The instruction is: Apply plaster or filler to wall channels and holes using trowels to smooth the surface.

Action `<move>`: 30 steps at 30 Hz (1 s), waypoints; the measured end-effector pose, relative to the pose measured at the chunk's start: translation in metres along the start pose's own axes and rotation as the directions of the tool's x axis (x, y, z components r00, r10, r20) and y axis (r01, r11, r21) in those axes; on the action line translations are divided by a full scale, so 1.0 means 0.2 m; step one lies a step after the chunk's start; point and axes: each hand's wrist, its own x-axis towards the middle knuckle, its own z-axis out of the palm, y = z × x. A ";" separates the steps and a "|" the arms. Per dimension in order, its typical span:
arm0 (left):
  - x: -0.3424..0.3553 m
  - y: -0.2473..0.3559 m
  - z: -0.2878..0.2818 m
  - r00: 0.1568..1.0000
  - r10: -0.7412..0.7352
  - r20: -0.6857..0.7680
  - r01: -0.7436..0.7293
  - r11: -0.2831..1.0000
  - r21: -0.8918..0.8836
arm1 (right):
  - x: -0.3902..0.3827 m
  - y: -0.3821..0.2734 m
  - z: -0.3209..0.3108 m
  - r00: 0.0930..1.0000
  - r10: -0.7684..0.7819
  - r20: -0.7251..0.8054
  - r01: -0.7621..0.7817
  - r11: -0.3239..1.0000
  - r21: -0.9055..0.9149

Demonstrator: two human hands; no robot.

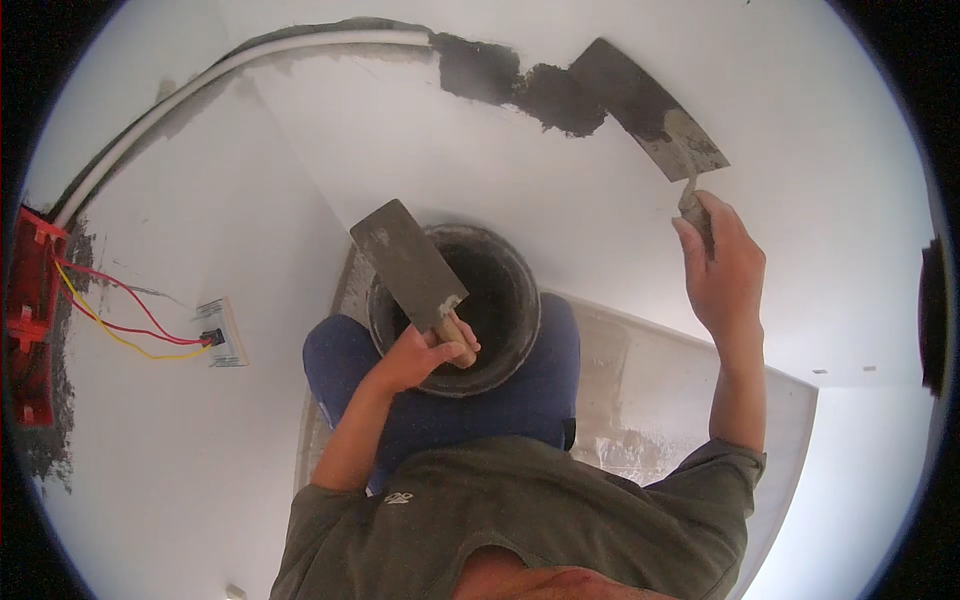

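Observation:
My right hand (722,262) is closed round the handle of a trowel (640,100), whose grey, mortar-smeared blade lies against the white wall at the right end of a dark mortar patch (560,100). In my left hand (415,357) is a second trowel (408,262), gripped by its wooden handle, its broad flat blade pointing up and left. That blade hangs over the rim of a black bucket (528,330), which stands between my knees. The bucket's inside is dark, and I cannot tell how much it holds.
A white conduit (290,43) runs in a wall groove from the mortar patch to red electrical boxes (35,310) at the far left. Red and yellow wires lead from these to a hanging socket plate (222,333). Behind me is a stained, pale floor (640,400).

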 end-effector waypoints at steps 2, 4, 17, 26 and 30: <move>0.01 0.00 -0.01 1.000 -0.013 0.013 0.012 0.999 0.030 | -0.02 0.02 -0.02 0.999 0.027 0.024 -0.029 0.996 0.082; 0.01 0.00 -0.01 1.000 -0.013 0.023 0.012 0.999 0.046 | -0.02 0.04 -0.03 0.999 0.042 -0.002 -0.042 0.993 0.107; 0.04 -0.01 -0.02 0.998 -0.003 0.065 -0.004 0.995 0.095 | 0.02 0.14 0.03 0.996 -0.057 0.071 0.066 0.989 -0.132; 0.02 -0.03 -0.03 0.999 -0.041 0.023 0.039 0.994 0.101 | -0.08 0.23 -0.04 1.000 0.009 0.026 -0.009 1.000 -0.018; 0.02 -0.04 -0.02 1.000 -0.024 0.017 0.023 0.998 0.057 | -0.20 0.20 0.11 0.962 0.253 0.101 -0.272 0.910 0.312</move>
